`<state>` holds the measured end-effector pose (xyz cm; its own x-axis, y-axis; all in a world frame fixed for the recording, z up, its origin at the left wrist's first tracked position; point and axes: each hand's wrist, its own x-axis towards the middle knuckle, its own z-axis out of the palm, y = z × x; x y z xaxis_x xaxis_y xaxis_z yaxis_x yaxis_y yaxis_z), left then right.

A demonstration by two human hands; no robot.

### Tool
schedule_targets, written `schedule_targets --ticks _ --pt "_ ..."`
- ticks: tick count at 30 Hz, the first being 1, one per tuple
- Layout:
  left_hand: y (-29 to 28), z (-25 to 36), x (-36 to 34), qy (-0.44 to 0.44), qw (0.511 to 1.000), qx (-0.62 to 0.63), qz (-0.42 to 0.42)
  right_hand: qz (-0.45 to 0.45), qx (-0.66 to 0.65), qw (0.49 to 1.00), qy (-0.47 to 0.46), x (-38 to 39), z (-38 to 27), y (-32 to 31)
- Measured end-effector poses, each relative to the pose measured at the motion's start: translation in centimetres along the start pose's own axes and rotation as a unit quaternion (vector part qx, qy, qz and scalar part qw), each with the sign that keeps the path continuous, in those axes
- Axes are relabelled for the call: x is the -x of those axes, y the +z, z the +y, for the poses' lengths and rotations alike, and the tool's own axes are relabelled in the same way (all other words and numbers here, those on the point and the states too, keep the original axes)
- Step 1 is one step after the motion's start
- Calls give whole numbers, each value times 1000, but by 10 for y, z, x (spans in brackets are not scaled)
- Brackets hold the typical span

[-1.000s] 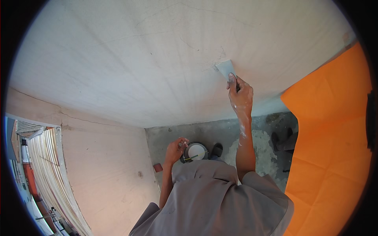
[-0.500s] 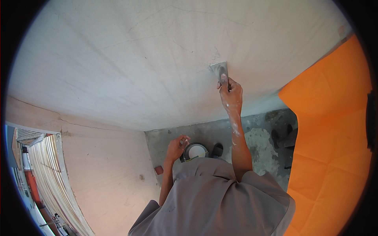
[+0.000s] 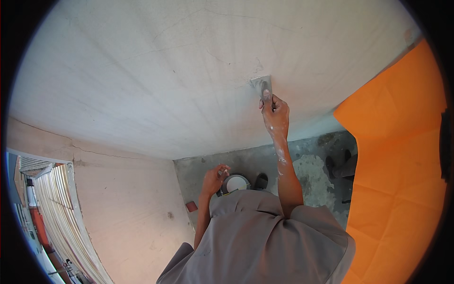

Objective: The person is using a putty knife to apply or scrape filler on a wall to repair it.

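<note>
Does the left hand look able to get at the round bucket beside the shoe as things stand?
Probably yes, perhaps with a stoop: the left hand appears empty, and nothing visible blocks its way to the bucket. The bucket seems to stand lower, on the floor, though depth is hard to judge.

It was a plain room which looked like a building under repair: the plastered wall (image 3: 142,85) carried fine cracks, the concrete floor (image 3: 241,161) was stained and patchy, a bucket (image 3: 249,181), whitish inside, stood on it, and corrugated sheets (image 3: 54,191) appeared through an opening (image 3: 75,206) at left.
</note>
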<state>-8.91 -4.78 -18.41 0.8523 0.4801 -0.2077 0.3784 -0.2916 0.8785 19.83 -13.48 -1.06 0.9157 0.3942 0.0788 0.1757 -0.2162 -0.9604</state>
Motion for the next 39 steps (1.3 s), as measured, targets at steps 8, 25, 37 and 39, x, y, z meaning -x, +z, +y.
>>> schedule_targets --ticks 8,25,37,39 --pt "-15 -12 7 -20 999 -15 23 6 -88 995 45 7 -3 14" --pt "-21 -23 7 -13 999 -7 32 -91 -375 911 142 17 -18 31" --pt "-22 -35 25 -36 997 -8 70 46 337 929 -144 3 -57 -48" --pt "-25 -37 23 -39 996 12 77 46 341 927 -148 -2 -57 -49"
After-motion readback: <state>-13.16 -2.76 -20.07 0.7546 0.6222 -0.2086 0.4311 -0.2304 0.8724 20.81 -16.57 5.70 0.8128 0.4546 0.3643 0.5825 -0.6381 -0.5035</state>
